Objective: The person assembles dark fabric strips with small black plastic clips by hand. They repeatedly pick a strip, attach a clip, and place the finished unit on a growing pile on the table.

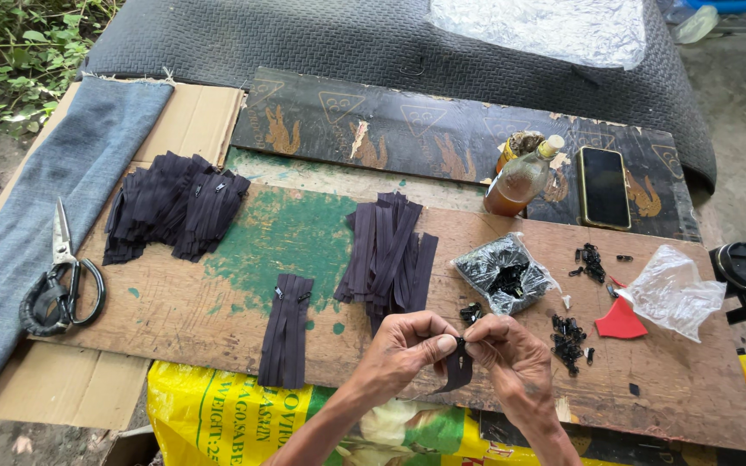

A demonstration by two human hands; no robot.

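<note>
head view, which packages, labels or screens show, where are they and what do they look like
Sack: yellow with green print, under the board's near edge.
Phone: dark blank screen, flat, far right.
Bottle: amber, pale cap, left of the phone.
Open bag: clear plastic holding black bits, centre right.
Empty bag: clear, crumpled, right.

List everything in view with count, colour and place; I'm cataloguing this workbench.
dark zipper strip: one, pinched by both hands
dark zipper piles: three, left and centre board
steel scissors: one, on denim, far left
clear bag of black sliders: one, centre-right
loose black sliders: many, right
amber bottle: one, rear
black phone: one, rear right
left hand: near edge
right hand: near edge
</note>
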